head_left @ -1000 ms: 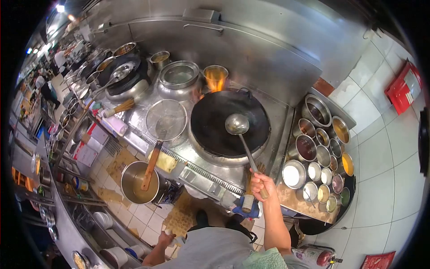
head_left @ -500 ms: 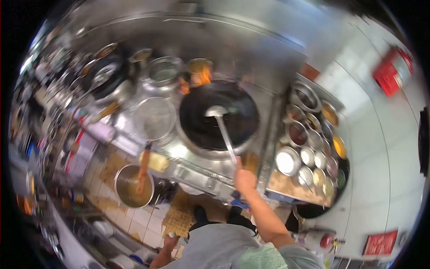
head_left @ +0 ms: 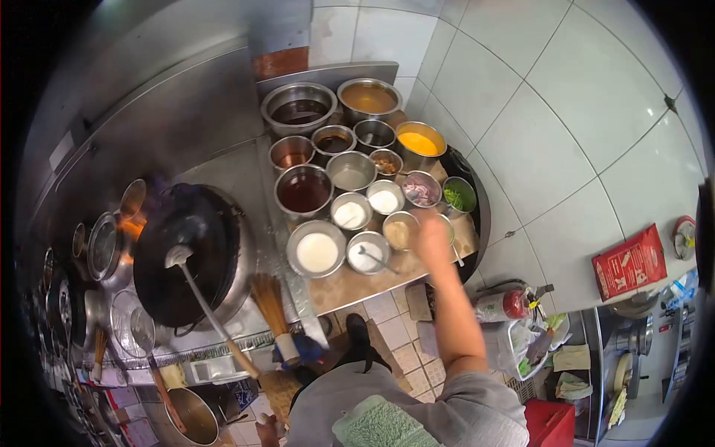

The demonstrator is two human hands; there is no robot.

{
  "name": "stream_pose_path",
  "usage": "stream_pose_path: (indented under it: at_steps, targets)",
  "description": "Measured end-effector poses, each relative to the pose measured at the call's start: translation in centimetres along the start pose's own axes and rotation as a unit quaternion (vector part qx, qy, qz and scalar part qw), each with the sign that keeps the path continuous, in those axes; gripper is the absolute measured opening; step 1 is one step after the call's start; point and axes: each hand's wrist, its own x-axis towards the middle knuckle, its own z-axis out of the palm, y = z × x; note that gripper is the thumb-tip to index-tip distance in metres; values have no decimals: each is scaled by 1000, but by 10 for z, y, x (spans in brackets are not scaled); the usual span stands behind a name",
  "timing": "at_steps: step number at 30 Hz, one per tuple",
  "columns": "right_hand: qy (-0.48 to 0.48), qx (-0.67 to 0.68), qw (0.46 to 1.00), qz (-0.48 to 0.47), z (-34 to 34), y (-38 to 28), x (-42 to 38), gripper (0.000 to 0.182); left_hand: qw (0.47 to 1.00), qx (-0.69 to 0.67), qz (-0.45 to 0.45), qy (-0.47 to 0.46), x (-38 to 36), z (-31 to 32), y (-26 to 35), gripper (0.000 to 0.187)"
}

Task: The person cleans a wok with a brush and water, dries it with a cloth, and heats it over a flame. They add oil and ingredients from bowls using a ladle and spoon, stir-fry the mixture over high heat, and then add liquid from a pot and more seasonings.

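Note:
My right hand [head_left: 433, 237], smeared by motion, is over the near right side of a group of metal seasoning bowls. Its fingers overlap a bowl of beige powder [head_left: 398, 232] and come close to a bowl of sliced onion [head_left: 421, 191]. Chopped greens [head_left: 455, 198] sit in a bowl just beyond. A long-handled wok spatula [head_left: 202, 299] lies in the black wok [head_left: 160, 231], its wooden grip resting across the stove's front edge. Low beside my body, my left hand [head_left: 269, 430] has its fingers curled; what they hold, if anything, is hidden.
Flames [head_left: 132, 229] burn behind the wok. A bamboo brush [head_left: 272, 309] lies on the stove's edge, and a wire strainer [head_left: 132, 324] is at the left. A stockpot [head_left: 195, 421] stands low left. A fire extinguisher [head_left: 510, 305] and a white basket [head_left: 514, 350] are at the right.
My right hand has let go of the spatula, leaving it in the wok, and moved right over the seasoning bowls. My view has turned right. The left hand stays low beside my body.

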Motion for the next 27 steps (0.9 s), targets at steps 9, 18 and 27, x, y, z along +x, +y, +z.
stream_pose_path:
  at_steps: [9, 18, 27]
  targets:
    - [-182, -176, 963, 92, -5, 132, 136, 20, 933, 326, -61, 138, -27, 86, 34, 61]
    - [-305, -293, 906, 22, 54, 150, 165, 29, 958, 246, -60, 133, -59, 142, 72, 37]
    - [-433, -329, 833, -99, 53, 149, 196, 23, 947, 304, 15, 99, -43, 148, 38, 57]
